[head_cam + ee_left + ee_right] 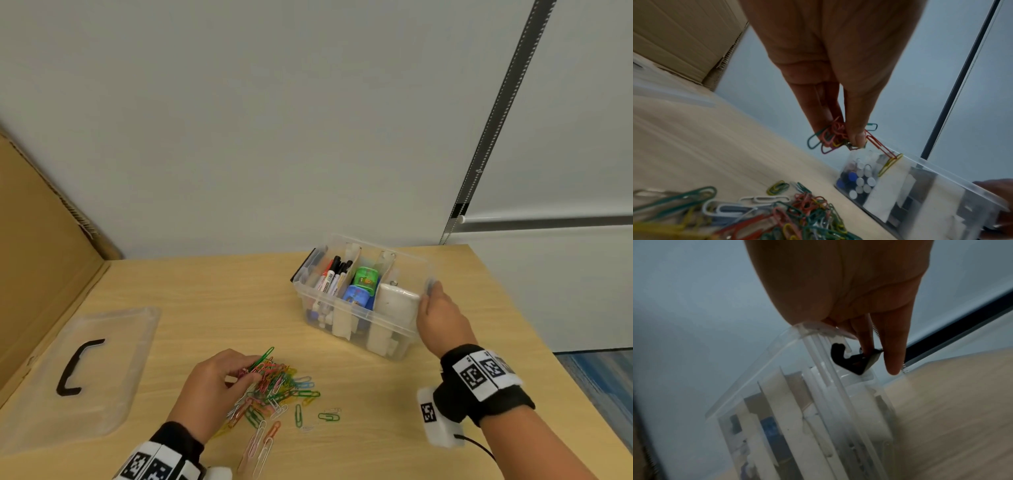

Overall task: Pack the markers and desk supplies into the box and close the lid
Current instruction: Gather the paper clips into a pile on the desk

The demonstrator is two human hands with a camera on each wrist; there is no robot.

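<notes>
Pinching a bunch of clips (835,135), the left hand (219,385) should lift slowly to the box (359,320), which the right hand (442,317) grips at its end.

Evenly lit, soft, without hard shadows in the head view. Bent lines toward the frame edges. Dim and smeared by motion blur in both wrist views, lower parts especially.

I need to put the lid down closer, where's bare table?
Bare wood lies between the lid and the box, behind the paper clips. Another strip runs between clips and right hand. In front of the left hand it's crowded.
</notes>
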